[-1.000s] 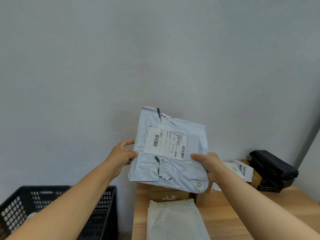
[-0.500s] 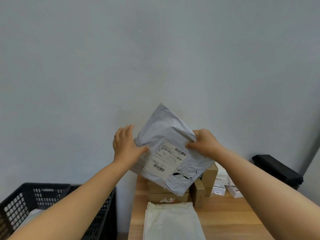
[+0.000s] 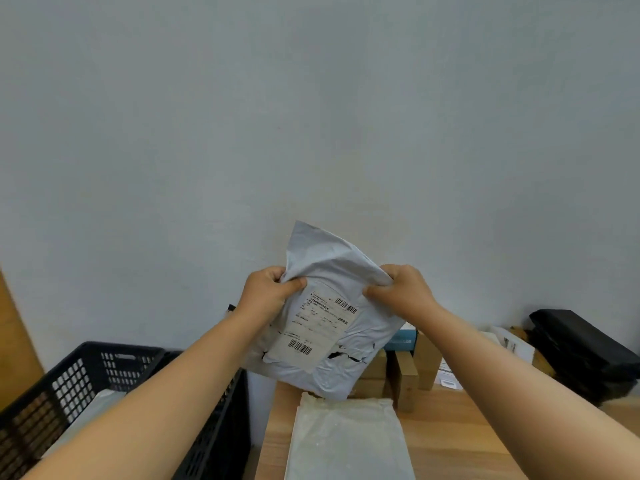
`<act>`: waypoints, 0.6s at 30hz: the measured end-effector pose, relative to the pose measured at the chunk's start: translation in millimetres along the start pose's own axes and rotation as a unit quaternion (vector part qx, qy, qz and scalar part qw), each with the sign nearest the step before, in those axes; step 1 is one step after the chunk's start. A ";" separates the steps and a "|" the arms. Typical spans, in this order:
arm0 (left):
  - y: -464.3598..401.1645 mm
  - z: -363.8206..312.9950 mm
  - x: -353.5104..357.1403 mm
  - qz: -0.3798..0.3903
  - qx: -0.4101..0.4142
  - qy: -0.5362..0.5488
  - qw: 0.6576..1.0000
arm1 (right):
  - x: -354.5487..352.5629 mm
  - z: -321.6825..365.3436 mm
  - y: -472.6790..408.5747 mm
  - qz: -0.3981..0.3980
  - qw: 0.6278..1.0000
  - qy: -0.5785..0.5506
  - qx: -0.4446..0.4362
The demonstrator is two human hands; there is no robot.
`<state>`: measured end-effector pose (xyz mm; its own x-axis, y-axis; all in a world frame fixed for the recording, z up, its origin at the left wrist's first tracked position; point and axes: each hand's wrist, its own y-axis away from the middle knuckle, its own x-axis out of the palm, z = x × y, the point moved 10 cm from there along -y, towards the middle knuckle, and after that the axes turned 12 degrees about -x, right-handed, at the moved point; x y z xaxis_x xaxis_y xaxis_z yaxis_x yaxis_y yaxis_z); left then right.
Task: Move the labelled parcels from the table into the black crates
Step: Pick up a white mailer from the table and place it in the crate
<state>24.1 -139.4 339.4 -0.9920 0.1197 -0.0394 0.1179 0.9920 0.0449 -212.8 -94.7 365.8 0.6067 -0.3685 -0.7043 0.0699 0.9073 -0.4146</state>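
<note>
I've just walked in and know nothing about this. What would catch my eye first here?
First, the grey parcel with its white label, held up mid-picture before the bare wall by both hands: the left hand and right hand each have a grip on an upper corner. Below left stands a black crate; below right, a wooden table carries a white bag and cardboard boxes.

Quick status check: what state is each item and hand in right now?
Grey parcel: held in the air, label facing the camera.
Left hand: grips the parcel's upper left edge.
Right hand: grips its upper right edge.
Black crate: open-topped, something pale inside.
White bag: flat on the table.
</note>
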 end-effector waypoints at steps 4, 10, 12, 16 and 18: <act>4.2 0.2 -11.3 -0.016 -0.019 0.048 0.999 | 13.6 -35.6 8.0 -0.037 0.995 -0.081 0.038; 12.3 -4.7 -44.9 -0.051 -0.017 0.004 0.999 | 83.7 -44.9 26.8 0.013 0.966 -0.222 0.130; 14.1 -6.8 -63.6 -0.060 -0.018 -0.004 0.998 | 113.4 -37.9 33.7 0.046 0.961 -0.231 0.147; 16.6 -11.1 -107.5 -0.072 -0.024 0.032 0.997 | 163.6 -2.8 43.9 0.097 0.949 -0.255 0.157; 17.5 -10.3 -132.0 -0.073 -0.029 0.060 0.995 | 187.4 21.6 45.3 0.112 0.944 -0.266 0.157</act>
<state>156.7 -138.3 355.6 -0.9969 -0.0342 0.0705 -0.0266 0.9940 0.1059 -78.8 -118.2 227.4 0.9405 -0.0811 -0.3299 0.0722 0.9966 -0.0391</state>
